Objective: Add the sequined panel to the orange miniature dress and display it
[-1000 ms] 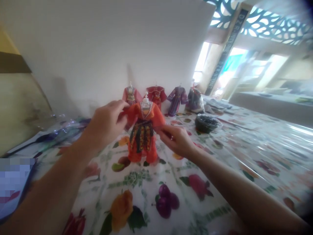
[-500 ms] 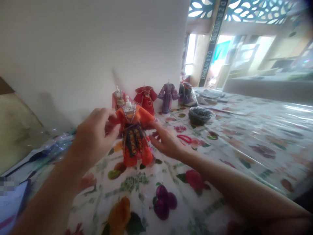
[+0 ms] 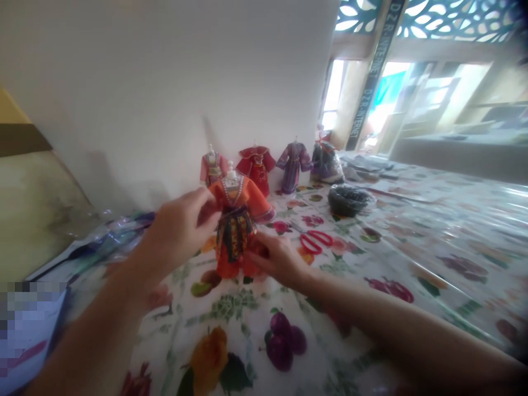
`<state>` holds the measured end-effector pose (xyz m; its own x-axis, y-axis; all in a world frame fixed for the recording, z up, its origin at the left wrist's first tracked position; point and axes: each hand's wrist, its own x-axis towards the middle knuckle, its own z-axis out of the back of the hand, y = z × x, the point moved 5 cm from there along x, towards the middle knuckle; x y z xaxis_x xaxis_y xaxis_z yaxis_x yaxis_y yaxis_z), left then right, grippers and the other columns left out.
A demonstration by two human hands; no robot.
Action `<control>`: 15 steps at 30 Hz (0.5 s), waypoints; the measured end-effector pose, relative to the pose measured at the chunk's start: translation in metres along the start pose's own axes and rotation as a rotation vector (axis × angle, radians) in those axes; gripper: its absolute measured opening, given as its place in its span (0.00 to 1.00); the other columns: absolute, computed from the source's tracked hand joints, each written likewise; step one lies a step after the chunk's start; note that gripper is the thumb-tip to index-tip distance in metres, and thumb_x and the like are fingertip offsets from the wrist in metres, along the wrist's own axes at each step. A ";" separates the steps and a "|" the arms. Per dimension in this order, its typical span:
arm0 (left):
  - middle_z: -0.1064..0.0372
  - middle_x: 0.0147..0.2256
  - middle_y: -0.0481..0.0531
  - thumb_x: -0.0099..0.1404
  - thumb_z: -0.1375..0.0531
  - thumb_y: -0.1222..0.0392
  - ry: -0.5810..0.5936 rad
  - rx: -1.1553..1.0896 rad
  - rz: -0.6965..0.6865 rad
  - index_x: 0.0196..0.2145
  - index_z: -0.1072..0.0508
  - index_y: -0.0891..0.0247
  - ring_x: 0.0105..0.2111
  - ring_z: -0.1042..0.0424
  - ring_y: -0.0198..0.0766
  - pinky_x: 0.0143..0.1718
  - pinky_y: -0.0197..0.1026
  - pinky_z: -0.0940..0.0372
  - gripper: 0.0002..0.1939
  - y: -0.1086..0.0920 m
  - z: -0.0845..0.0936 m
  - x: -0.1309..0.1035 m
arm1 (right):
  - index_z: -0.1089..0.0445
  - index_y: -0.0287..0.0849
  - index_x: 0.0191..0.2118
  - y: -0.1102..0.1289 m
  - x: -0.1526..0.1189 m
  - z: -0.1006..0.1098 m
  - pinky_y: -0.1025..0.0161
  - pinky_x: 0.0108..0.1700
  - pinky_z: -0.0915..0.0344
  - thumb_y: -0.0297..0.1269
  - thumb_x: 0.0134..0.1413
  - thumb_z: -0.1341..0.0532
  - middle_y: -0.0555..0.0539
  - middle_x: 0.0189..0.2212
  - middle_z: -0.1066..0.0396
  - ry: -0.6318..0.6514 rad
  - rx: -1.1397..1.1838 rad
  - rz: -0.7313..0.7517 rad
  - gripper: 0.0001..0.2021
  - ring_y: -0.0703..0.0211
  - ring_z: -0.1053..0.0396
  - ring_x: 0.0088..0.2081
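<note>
A small orange doll costume [image 3: 244, 195] with a beaded V neckline stands upright on a white mini mannequin [image 3: 231, 174]. Dark patterned panels [image 3: 234, 236] hang from its waist over orange trousers [image 3: 229, 266]. My left hand [image 3: 187, 223] has its fingers curled closed at the sleeve on the costume's left side; the fingertips are partly hidden. Low on the other side, my right hand [image 3: 280, 257] pinches the edge of the costume near the trouser leg. Red-handled scissors [image 3: 315, 241] lie on the table just beyond my right hand.
Behind stand a pink costume [image 3: 213, 165], a red costume [image 3: 258, 168] and a purple costume [image 3: 294, 164] by the wall. Right of them are a tied plastic bag [image 3: 327, 164] and a dark plastic-lined bowl [image 3: 348, 199]. A fruit-patterned tablecloth [image 3: 231, 341] covers the table.
My right hand has moved down from the sleeve to the trouser side, leaving that sleeve hanging free. My left hand stays by its sleeve. The view has shifted slightly left.
</note>
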<state>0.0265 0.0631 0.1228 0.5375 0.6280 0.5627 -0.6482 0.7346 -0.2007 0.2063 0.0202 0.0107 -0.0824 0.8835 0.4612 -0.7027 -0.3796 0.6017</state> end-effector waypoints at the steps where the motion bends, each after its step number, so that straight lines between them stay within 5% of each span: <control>1: 0.25 0.34 0.52 0.66 0.42 0.56 0.004 -0.003 -0.001 0.37 0.33 0.59 0.30 0.27 0.38 0.33 0.40 0.34 0.06 0.000 0.000 0.000 | 0.33 0.42 0.31 -0.001 0.001 -0.001 0.69 0.27 0.46 0.35 0.56 0.37 0.56 0.19 0.37 0.000 0.027 -0.014 0.05 0.69 0.41 0.21; 15: 0.26 0.31 0.52 0.65 0.43 0.57 -0.023 0.053 -0.005 0.33 0.32 0.60 0.27 0.30 0.37 0.28 0.39 0.39 0.05 0.003 0.002 0.001 | 0.34 0.41 0.28 -0.003 -0.005 0.020 0.70 0.20 0.52 0.43 0.51 0.34 0.57 0.17 0.40 0.217 0.593 -0.292 0.12 0.71 0.47 0.18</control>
<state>0.0242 0.0650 0.1244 0.5290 0.6177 0.5818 -0.6732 0.7230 -0.1555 0.2234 0.0117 0.0199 -0.1314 0.9837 0.1225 -0.2182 -0.1493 0.9644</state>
